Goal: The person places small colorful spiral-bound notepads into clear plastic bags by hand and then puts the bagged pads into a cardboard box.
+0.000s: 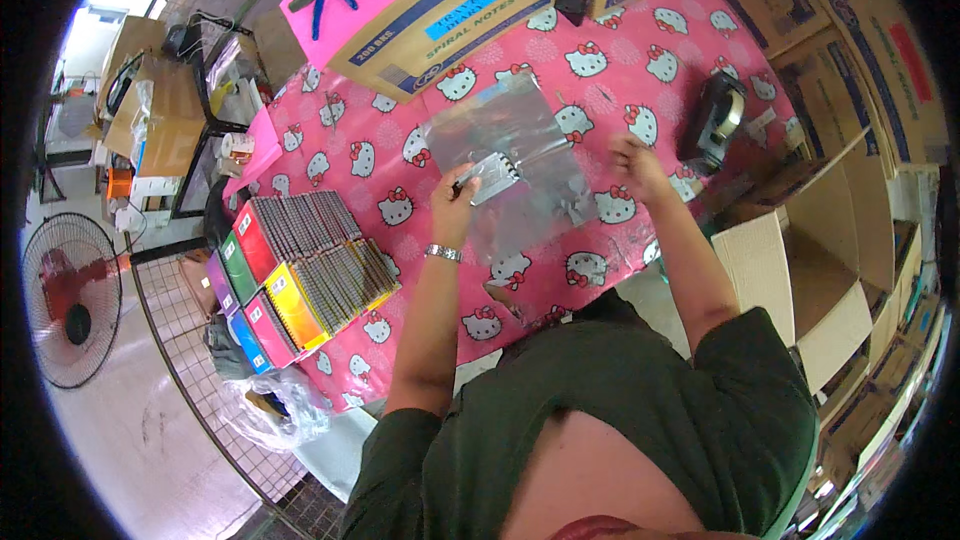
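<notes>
My left hand (456, 198) is closed on a small white sheet with dark marks (495, 178), which looks like a strip of labels. Something small and black also shows at those fingers. Beneath the sheet, clear plastic bags (545, 130) lie flat on the pink patterned tablecloth (395, 205). To the right, my right hand (640, 168) is raised over the cloth with its fingers curled together; whatever they pinch, if anything, is too small to make out. Nearest to it is a black tape dispenser (712, 130) with a roll of tape.
Stacked spiral notebooks (310, 270) with coloured covers stand at the table's left edge. A large carton (450, 25) at the back bears blue-handled pliers (320, 0). An open cardboard box (760, 270) sits at the right. A standing fan (75, 300) is far left.
</notes>
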Demonstrator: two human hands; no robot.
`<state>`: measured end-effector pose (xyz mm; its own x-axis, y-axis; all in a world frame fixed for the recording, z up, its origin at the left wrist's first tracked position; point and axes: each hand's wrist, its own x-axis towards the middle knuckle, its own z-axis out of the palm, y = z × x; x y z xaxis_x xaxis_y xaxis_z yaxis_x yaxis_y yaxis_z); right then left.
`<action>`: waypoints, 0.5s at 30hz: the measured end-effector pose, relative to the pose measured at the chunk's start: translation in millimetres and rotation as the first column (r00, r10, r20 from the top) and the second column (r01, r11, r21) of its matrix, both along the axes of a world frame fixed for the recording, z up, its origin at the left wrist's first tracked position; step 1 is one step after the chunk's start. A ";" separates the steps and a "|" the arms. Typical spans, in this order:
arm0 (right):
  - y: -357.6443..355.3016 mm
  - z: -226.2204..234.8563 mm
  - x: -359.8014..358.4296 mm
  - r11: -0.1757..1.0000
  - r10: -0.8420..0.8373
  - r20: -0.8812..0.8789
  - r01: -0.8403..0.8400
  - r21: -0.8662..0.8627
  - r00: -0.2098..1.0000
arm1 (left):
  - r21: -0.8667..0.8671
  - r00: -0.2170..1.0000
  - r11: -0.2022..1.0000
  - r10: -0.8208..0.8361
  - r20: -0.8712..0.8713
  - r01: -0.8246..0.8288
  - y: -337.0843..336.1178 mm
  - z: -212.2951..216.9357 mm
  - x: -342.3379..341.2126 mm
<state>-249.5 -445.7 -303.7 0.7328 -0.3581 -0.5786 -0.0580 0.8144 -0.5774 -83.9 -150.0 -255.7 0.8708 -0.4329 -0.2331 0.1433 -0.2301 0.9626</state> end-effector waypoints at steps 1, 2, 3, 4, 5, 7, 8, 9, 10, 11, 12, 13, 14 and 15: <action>17.5 40.5 46.7 0.940 0.311 0.099 -0.290 -0.181 0.945 | 0.041 1.000 0.999 -0.001 0.027 0.000 5.8 -0.6 0.1; 30.7 57.0 84.0 0.797 0.496 0.047 -0.434 -0.420 0.867 | 0.081 0.999 0.996 -0.028 0.046 0.025 5.2 -1.7 -1.1; 46.3 87.0 119.0 0.449 0.712 -0.036 -0.496 -0.743 0.701 | 0.057 0.995 0.998 -0.021 0.093 0.016 9.8 -4.9 -1.4; 55.3 90.1 151.3 0.080 0.812 -0.186 -0.421 -0.903 0.554 | 0.028 0.989 0.999 -0.040 0.142 0.036 4.6 -8.6 0.3; 60.8 89.8 178.7 -0.292 0.825 -0.378 -0.255 -0.922 0.421 | 0.000 0.980 0.998 -0.057 0.189 0.058 0.9 -12.0 0.5; 75.7 83.1 211.4 -0.516 0.792 -0.570 -0.257 -0.817 0.220 | -0.057 0.991 0.998 0.015 0.134 -0.008 -8.1 -3.8 -4.1; 83.9 81.1 223.3 -0.622 0.750 -0.653 -0.224 -0.750 0.107 | -0.083 0.992 0.995 0.066 0.109 -0.058 -5.0 -0.8 -6.7; 85.6 79.4 231.2 -0.637 0.729 -0.681 -0.298 -0.711 0.067 | -0.151 0.997 0.988 0.045 0.060 -0.035 -0.8 -6.7 -4.7; 87.1 74.7 236.7 -0.651 0.709 -0.705 -0.369 -0.663 0.016 | -0.103 0.993 0.995 0.029 0.116 -0.017 5.4 -7.1 -5.4; 81.7 67.9 240.1 -0.667 0.680 -0.732 -0.439 -0.602 -0.029 | -0.062 0.985 0.998 0.003 0.174 0.008 5.8 -4.9 -5.4; 76.3 56.6 233.6 -0.607 0.700 -0.712 -0.575 -0.549 -0.058 | -0.020 0.973 0.999 -0.029 0.230 0.035 5.5 -2.6 -6.2; 58.1 31.5 221.8 -0.522 0.716 -0.696 -0.709 -0.474 -0.062 | 0.048 0.930 0.993 -0.122 0.347 0.112 -1.5 -6.5 -5.0; 44.7 18.4 213.4 -0.415 0.739 -0.672 -0.823 -0.389 -0.055 | 0.129 0.865 0.975 -0.220 0.452 0.181 -4.0 -16.5 -3.9; 47.6 23.1 212.2 -0.387 0.711 -0.694 -0.764 -0.517 0.110 | 0.228 0.784 0.951 -0.303 0.541 0.210 2.7 -21.9 -2.8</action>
